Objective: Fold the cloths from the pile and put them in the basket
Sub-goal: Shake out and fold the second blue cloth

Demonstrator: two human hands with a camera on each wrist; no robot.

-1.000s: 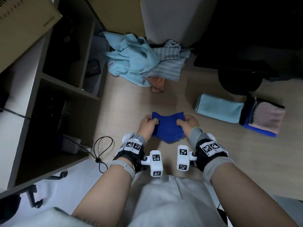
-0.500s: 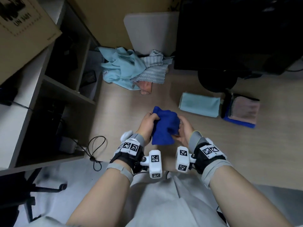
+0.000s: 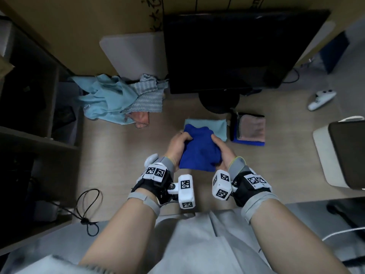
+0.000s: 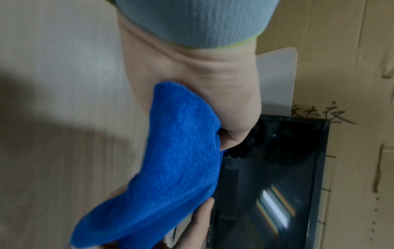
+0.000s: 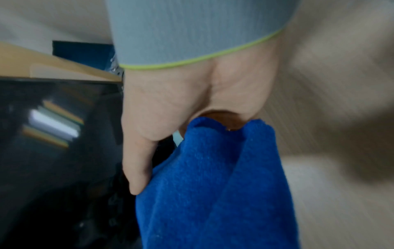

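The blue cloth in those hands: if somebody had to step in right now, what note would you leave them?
Left hand grips the blue cloth on one side; right hand grips the other, above the desk.
Done: a folded light-blue cloth lies just beyond the hands; beside it a folded stack with a pink cloth on top.
Left: finish folding the blue cloth, then work through the unfolded pile at the back left.
No basket can be made out for certain, so find it first.

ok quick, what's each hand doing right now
Left hand: closed, gripping the blue cloth by its left edge.
Right hand: closed, gripping the same cloth's right edge.
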